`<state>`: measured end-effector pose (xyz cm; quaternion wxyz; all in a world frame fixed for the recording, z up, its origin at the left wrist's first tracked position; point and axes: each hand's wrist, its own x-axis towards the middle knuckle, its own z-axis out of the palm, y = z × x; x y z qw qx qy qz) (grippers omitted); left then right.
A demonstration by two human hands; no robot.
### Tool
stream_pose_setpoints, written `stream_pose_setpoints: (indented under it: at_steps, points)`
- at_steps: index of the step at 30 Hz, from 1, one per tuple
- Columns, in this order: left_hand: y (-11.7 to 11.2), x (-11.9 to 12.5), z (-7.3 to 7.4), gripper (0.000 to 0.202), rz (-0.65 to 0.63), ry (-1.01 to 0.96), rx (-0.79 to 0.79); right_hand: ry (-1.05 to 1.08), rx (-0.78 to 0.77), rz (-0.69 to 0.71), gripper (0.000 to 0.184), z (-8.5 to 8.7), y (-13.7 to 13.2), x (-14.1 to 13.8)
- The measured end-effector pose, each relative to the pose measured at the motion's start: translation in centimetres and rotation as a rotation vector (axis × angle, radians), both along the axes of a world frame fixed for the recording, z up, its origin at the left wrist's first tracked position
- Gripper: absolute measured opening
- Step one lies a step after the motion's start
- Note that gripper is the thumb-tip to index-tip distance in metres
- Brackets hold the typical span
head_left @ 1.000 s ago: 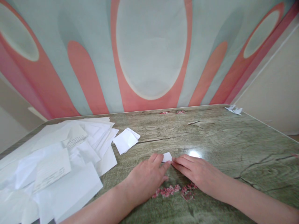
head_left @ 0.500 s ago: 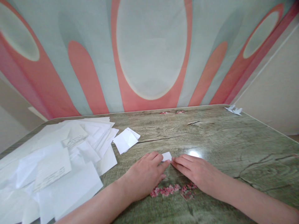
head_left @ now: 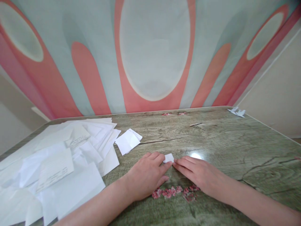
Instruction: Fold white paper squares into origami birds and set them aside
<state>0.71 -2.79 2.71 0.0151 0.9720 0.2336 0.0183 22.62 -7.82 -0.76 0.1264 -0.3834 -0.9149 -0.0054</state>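
Paper in a small white piece (head_left: pixel 168 157) lies on the grey-brown wood-grain bench (head_left: pixel 218 135) between my left hand (head_left: pixel 145 176), half curled with its thumb spread away, and my right hand (head_left: pixel 201 175), its fingers nearly straight and together. Both touch its edges; whether either pinches it, I cannot tell.

And there the left hand (head_left: pixel 148 175) covered part of the small white paper (head_left: pixel 168 157), its folds too tiny to make out! The bottom edge cut off the left forearm (head_left: pixel 101 201), the lower right corner the right forearm (head_left: pixel 249 194); the paper pile (head_left: pixel 89 185) ran out of view leftward, its printed lines (head_left: pixel 53 178) blurred, the far white pieces (head_left: pixel 237 112) indistinct.
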Motion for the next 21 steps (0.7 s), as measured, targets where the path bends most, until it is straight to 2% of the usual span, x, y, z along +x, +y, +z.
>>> stream_pose_setpoints:
  at_steps: [11, 21]
  points:
    - [-0.07, -0.11, 0.12, 0.042, -0.003, 0.018, 0.033, 0.001, -0.007, -0.019, 0.026, 0.03, 0.21, -0.53]
    - [0.08, -0.38, 0.06, 0.043, 0.025, 0.034, 0.036, 0.009, -0.033, -0.03, 0.039, -0.13, 0.14, -0.32]
